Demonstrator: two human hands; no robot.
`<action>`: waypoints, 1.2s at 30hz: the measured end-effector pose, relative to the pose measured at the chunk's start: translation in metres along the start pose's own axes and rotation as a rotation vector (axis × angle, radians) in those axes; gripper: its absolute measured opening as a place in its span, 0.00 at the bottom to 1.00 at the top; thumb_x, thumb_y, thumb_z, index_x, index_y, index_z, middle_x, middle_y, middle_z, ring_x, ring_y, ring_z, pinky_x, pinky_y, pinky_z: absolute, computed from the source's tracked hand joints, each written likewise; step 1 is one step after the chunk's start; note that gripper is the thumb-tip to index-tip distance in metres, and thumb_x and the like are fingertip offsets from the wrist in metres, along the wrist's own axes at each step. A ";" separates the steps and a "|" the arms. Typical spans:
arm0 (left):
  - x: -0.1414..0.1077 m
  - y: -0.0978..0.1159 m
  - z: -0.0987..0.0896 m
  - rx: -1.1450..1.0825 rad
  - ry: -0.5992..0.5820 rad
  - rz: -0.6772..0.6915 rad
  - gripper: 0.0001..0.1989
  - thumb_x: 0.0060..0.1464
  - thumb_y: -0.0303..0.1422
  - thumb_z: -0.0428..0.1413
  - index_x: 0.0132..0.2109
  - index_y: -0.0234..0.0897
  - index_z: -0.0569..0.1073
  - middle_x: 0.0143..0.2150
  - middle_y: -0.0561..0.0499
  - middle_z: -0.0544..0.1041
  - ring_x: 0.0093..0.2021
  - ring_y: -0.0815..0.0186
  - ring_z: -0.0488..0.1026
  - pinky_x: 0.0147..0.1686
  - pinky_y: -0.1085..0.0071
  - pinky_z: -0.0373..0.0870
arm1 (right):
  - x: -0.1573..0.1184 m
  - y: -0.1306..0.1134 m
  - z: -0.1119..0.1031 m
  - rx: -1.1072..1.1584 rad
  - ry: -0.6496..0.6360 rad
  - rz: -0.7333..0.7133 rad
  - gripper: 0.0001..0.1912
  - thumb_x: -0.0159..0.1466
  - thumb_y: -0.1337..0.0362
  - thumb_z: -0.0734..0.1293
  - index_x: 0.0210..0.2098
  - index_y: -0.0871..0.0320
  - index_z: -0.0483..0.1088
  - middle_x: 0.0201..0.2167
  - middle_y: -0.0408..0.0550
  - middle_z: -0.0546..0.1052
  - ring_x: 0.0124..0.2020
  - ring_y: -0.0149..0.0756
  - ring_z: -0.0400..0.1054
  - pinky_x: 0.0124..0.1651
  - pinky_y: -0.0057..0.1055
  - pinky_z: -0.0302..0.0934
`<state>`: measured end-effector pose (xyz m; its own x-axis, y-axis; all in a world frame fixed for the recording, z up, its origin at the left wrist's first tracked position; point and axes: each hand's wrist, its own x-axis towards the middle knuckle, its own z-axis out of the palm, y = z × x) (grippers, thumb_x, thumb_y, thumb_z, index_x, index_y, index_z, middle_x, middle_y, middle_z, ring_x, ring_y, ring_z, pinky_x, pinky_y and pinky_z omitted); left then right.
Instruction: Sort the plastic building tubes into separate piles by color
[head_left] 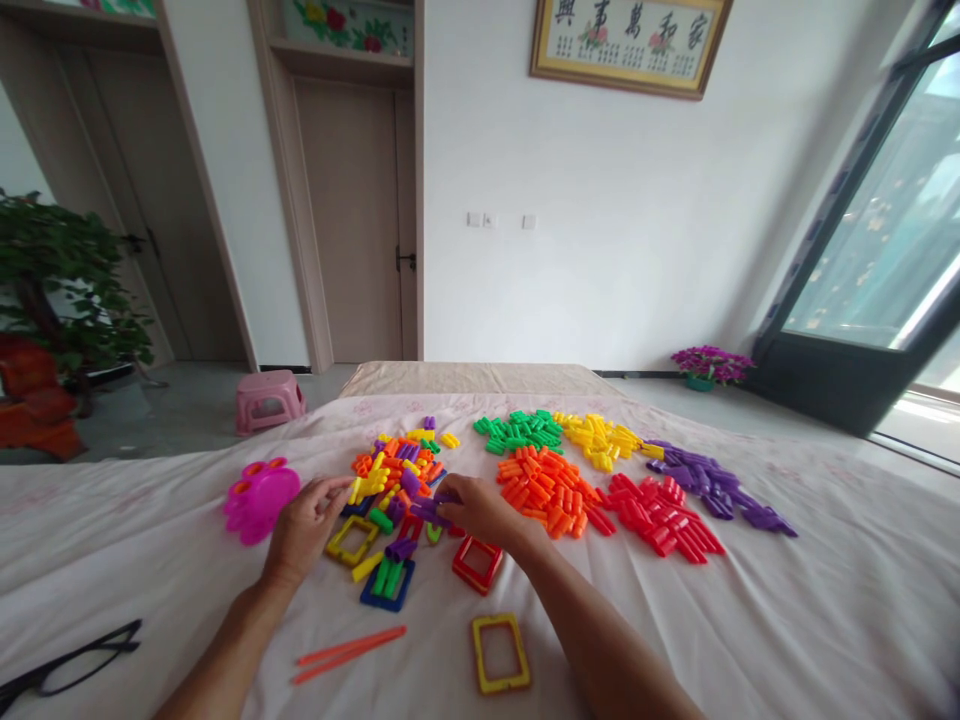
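Note:
My left hand (301, 525) is closed, its fingertips pinching yellow plastic tube pieces (367, 486) at the left of a mixed-colour heap (390, 462). On the heap's right side, my right hand (478, 508) has its fingers closed round purple tube pieces (431, 509); the hand hides part of them. Below the hands lie a yellow square frame (335, 549), a blue frame (365, 597) with green tubes (388, 576) on it, and a red frame (459, 570). Another yellow frame (480, 675) lies closer to me.
Right of the heap are sorted piles: green (521, 431), yellow (600, 440), orange (551, 490), red (664, 515) and purple (705, 480). A pink paw-shaped tray (262, 505) sits left. Orange sticks (349, 654) and black glasses (75, 665) lie on the wrinkled cloth (825, 620).

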<state>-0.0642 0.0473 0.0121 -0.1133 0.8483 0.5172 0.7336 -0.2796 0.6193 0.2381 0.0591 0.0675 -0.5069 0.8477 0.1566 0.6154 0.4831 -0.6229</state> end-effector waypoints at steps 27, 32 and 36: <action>-0.010 0.033 0.031 -0.064 -0.189 -0.220 0.18 0.49 0.49 0.57 0.41 0.45 0.82 0.40 0.56 0.85 0.40 0.60 0.81 0.36 0.74 0.75 | -0.013 0.046 -0.080 -0.024 0.433 0.216 0.10 0.64 0.60 0.66 0.39 0.58 0.77 0.31 0.44 0.79 0.33 0.32 0.71 0.34 0.24 0.57; -0.013 0.030 0.034 -0.035 -0.215 -0.208 0.19 0.50 0.49 0.56 0.43 0.48 0.82 0.40 0.57 0.85 0.39 0.61 0.81 0.35 0.75 0.75 | -0.050 0.094 -0.126 -0.207 0.664 0.579 0.13 0.62 0.57 0.66 0.41 0.57 0.77 0.35 0.46 0.80 0.38 0.35 0.72 0.36 0.26 0.57; -0.014 0.022 0.036 -0.003 -0.224 -0.211 0.19 0.51 0.49 0.56 0.45 0.48 0.81 0.40 0.56 0.84 0.39 0.60 0.81 0.35 0.74 0.75 | -0.084 0.130 -0.148 -0.238 0.874 0.769 0.18 0.63 0.56 0.63 0.47 0.58 0.76 0.43 0.52 0.80 0.45 0.41 0.72 0.42 0.30 0.60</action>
<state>-0.0225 0.0458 -0.0032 -0.1127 0.9657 0.2340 0.7073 -0.0875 0.7014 0.4508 0.0831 0.0868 0.5715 0.7508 0.3311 0.7216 -0.2678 -0.6384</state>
